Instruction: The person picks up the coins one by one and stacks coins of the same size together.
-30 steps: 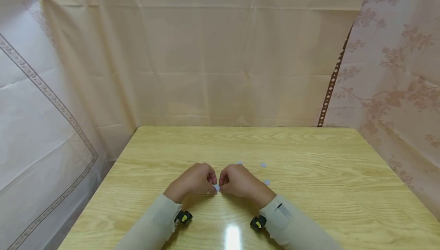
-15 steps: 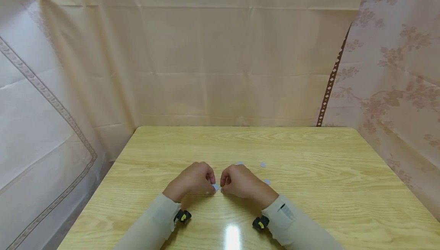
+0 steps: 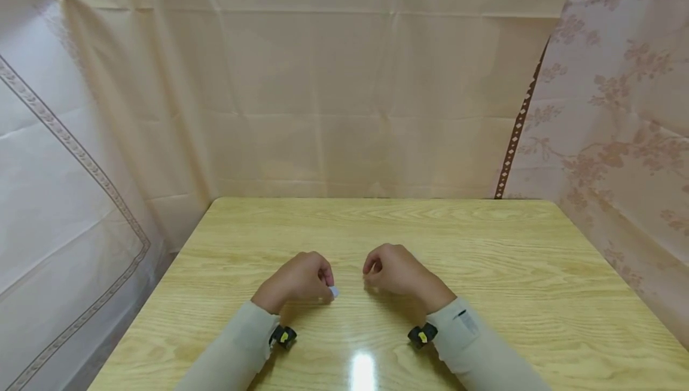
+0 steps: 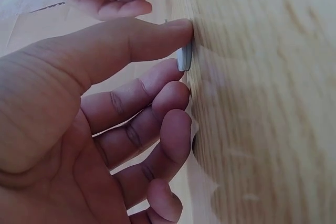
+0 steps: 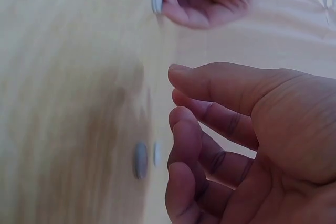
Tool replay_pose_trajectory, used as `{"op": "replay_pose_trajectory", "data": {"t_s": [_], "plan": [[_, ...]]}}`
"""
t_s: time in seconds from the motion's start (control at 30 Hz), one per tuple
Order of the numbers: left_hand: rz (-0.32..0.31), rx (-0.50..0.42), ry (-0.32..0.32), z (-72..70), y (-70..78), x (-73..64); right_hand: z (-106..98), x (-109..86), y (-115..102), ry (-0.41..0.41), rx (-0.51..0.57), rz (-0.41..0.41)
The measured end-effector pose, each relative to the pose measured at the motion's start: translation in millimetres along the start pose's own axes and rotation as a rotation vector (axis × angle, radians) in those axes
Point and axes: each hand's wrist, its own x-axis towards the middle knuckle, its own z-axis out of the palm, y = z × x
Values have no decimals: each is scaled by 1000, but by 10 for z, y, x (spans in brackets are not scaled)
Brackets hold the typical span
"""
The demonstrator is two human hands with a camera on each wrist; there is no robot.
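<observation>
My left hand point(image 3: 301, 278) pinches a small pale round piece point(image 3: 334, 291) between thumb and fingers, low over the table. In the left wrist view this piece point(image 4: 184, 57) stands on edge and looks like two thin discs lying face to face. To its right, my right hand point(image 3: 401, 268) is bent with its fingers loosely curled. The right wrist view shows a gap between that hand's thumb point(image 5: 210, 80) and fingertips, with nothing in it. Two similar discs, a nearer one point(image 5: 140, 160) and a farther one point(image 5: 157, 153), lie on the table beside the right fingers.
Under both hands is a light wood-grain table point(image 3: 484, 331) with a bright reflection near its front. A beige cloth point(image 3: 355, 104) hangs behind it, with patterned cloths at left and right. Each wrist wears a small black device, such as the left one point(image 3: 284, 336).
My right hand has drawn away to the right from the left hand and now covers the loose discs in the head view. The left hand has shifted slightly left, still pinching its piece.
</observation>
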Motion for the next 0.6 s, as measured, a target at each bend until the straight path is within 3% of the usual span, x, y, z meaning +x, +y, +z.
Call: {"op": "replay_pose_trajectory", "data": {"t_s": [0.33, 0.6], "plan": [[20, -43, -20, 0, -20, -3, -234, -14, 118, 36, 41, 108], [-9, -96, -52, 1, -93, 31, -326, -5, 201, 38, 15, 158]]}}
